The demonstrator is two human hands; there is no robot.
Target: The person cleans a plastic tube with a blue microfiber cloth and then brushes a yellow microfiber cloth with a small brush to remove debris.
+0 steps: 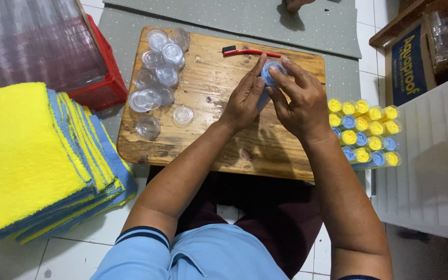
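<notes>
Together, left hand (pixel 245 98) and right hand (pixel 299 101) pinch a small rolled blue cloth (pixel 271 73).

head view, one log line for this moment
left hand + right hand: both on blue roll | over wooden board | clear lids left

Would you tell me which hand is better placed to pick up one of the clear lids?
Probably the left hand. The clear lids lie on its side of the wooden board, while the right hand is farther off; both hold the blue roll.
</notes>
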